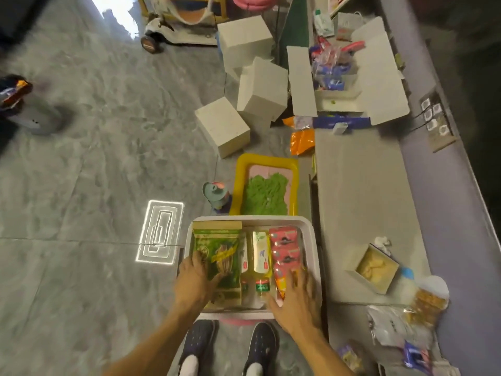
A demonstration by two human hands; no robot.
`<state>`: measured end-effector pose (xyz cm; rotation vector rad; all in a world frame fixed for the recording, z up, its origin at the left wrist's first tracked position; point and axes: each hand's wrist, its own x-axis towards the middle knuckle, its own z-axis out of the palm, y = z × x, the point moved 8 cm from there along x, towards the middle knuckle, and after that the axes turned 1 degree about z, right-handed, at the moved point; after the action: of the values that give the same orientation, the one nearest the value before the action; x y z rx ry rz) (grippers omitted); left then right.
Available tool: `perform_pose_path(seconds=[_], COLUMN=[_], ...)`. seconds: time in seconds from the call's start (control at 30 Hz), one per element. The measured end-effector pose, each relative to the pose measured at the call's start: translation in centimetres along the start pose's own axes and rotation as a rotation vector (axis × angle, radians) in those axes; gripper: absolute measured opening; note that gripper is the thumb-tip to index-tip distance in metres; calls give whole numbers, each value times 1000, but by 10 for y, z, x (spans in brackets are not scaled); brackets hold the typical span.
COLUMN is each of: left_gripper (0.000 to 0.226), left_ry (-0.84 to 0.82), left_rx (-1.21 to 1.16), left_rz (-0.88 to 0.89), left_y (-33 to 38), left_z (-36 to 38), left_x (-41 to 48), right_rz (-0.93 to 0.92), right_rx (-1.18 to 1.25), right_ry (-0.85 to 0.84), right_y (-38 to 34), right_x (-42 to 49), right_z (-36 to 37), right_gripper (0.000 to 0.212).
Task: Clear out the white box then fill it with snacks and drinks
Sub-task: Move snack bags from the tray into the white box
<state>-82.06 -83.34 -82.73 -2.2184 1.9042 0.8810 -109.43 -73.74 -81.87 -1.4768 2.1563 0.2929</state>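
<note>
Head view: the white box (311, 240) sits on the floor just in front of the person's shoes (230, 346), beside a long grey counter (360, 191). Inside it, a green packet (219, 251) fills the left part, two yellow bottles (259, 259) lie side by side in the middle with their caps toward the person, and a column of red packets (286, 248) takes the right part.

The left hand (193, 283) lies flat on the near end of the green packet, fingers spread, pressing rather than gripping. The right hand (294, 299) rests open on the near end of the red packets by the box's right corner, fingers spread; whether it grasps anything I cannot tell, as it is blurred.

Just beyond the box stands a yellow tray (241, 175) holding green stuff, with a small blue-pink cup (217, 195) at its left. Further off, plain white cartons (244, 85) lie tumbled on the floor. On the counter are an open flat carton (379, 77) with wrapped goods, an orange bag (302, 142), and a small open box (375, 267)
</note>
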Motion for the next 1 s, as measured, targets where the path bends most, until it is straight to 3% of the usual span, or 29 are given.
perform_pose_path(seconds=[0.2,0.37,0.57,0.73,1.0], left_gripper=[130,147,130,95,85], left_ry=[-29,-106,-43,-174,-88], left_rx=[-63,-301,-374,-272,-309], left_rz=[-45,-161,-34,137,363], left_y=[3,-6,14,39,110], left_z=[37,43,20,-10,-145], left_x=[15,27,25,13,-20], right_rz=[36,59,-1,-7,5], right_rx=[-81,-83,-80,14,141], right_ry=[88,67,15,12,224], right_y=[7,14,3,-3,-12], right_x=[10,21,11,-9,-39], right_z=[9,16,12,-8,-150], right_gripper=[59,65,80,80,70])
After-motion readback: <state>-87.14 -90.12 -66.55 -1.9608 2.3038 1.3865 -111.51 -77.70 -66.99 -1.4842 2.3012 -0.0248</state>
